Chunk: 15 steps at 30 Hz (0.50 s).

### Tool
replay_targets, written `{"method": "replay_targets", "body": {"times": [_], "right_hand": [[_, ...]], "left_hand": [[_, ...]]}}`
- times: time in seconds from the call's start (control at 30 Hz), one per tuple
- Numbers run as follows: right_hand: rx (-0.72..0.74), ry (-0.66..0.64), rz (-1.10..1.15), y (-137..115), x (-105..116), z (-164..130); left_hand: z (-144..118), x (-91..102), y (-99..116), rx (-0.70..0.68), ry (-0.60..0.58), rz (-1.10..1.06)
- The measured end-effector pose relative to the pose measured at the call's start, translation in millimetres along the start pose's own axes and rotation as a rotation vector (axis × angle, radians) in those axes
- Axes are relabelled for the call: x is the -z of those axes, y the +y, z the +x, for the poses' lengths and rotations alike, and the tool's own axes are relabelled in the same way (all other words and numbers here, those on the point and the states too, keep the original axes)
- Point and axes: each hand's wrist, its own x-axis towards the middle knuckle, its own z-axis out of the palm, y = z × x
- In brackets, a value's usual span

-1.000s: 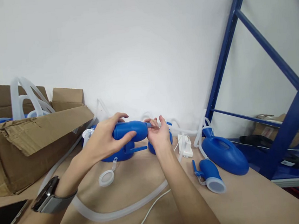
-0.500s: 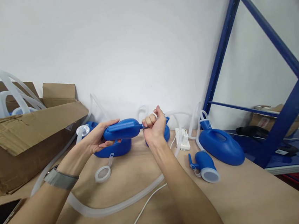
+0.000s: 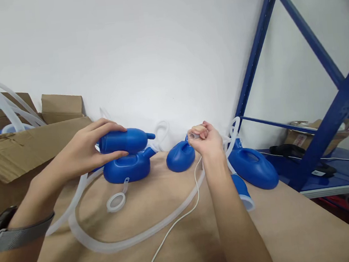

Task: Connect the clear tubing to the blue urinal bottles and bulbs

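My left hand (image 3: pixel 85 150) is wrapped around a blue plastic urinal cup (image 3: pixel 126 141) whose narrow spout points right. The cup is held above the table, in front of a blue urinal bottle (image 3: pixel 127 168). Closed in a fist, my right hand (image 3: pixel 205 139) grips the end of a translucent hose (image 3: pixel 194 136), its opening facing left toward the spout. Spout and hose end are apart. Another blue bottle (image 3: pixel 180 157) lies just left of my right hand. A white ring cap with a strap (image 3: pixel 116 201) rests on the table below the left hand.
A cardboard box (image 3: pixel 37 148) with looped hoses stands at the left. Beyond my right forearm are a blue bottle (image 3: pixel 254 168) and a partly hidden blue cup (image 3: pixel 242 190). A white cable (image 3: pixel 171 226) crosses the table (image 3: pixel 162 255). A blue metal rack (image 3: pixel 312 146) stands at right.
My hands have moved apart: the left with the cup to the left, the right to the right. The cup's spout, earlier at my right hand, is now exposed.
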Motion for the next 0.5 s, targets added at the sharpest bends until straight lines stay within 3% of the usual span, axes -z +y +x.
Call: {"method": "replay_targets", "body": {"times": [0.1,0.3,0.4,0.5], "right_hand": [[-0.067,-0.199,-0.1,-13,-11,-21],[-0.131,-0.585,-0.709,-4,-29,-69],[-0.003,-0.631,-0.934,-12,-27,-87],[0.234,-0.606,-1.084,-39,-17,-105]], "left_hand": [[-2,0.8,4,0.051,-0.036,-0.071],[-2,-2.2,13,0.036,-0.036,0.001],[-3,1.7,8,0.045,0.022,0.014],[-5,7.0,3,0.035,0.115,0.032]]}}
